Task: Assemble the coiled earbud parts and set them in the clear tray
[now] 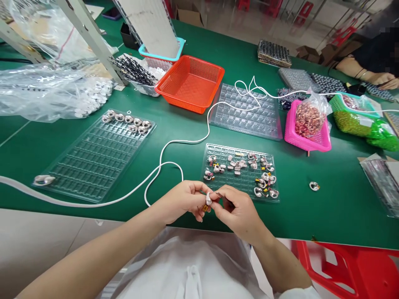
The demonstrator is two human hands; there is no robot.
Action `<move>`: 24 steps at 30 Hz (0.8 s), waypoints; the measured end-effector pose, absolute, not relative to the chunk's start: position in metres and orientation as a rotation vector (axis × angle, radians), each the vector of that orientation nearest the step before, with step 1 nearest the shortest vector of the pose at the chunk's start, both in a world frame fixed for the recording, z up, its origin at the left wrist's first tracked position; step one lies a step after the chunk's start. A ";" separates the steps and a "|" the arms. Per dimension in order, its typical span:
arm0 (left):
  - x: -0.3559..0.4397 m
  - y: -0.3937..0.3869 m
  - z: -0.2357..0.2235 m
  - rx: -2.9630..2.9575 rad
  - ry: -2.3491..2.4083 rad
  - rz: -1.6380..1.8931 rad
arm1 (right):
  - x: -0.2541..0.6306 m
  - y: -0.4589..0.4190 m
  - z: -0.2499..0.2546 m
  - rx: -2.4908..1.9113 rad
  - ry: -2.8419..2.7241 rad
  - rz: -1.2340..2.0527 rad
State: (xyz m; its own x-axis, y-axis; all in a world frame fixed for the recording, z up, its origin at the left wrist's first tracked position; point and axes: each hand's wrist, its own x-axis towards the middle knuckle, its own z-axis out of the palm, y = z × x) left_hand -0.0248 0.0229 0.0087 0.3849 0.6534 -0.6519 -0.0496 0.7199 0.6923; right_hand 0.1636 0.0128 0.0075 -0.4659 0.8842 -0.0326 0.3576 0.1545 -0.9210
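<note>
Near the table's front edge, my left hand (188, 201) pinches a small pearly ring-shaped shell (208, 198) with a yellow tab hanging below it. From the other side, my right hand (237, 209) is closed with thumb and fingertips against the same shell. Anything else between those fingertips is hidden. Just beyond my hands lies a clear compartment tray (224, 180) holding several similar shells with yellow tabs and small pale caps (238, 165). One loose ring-shaped shell (314, 185) rests on the table to the right.
At left, another clear tray (90, 160) carries several shells. A white cable (183, 141) winds across the green table. Farther back are an orange basket (190, 85), a flat clear tray (246, 118) and a pink basket (308, 143). Another person's hand (383, 79) is at far right.
</note>
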 end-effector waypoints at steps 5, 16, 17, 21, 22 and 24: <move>-0.025 0.026 0.010 0.667 1.077 0.398 | 0.168 0.021 0.015 -1.132 -2.088 1.313; -0.026 0.016 0.004 0.718 0.991 0.589 | 0.164 0.019 0.014 -1.285 -1.859 1.412; -0.026 0.014 0.004 0.743 0.976 0.634 | 0.164 0.019 0.014 -1.311 -1.787 1.435; -0.024 0.007 0.003 0.891 1.001 0.794 | 0.162 0.018 0.007 -1.334 -1.526 1.504; -0.023 0.005 0.001 0.924 1.031 0.827 | 0.162 0.017 0.005 -1.327 -1.489 1.511; -0.021 0.001 -0.005 0.990 1.104 0.885 | 0.160 0.015 0.001 -1.309 -1.435 1.530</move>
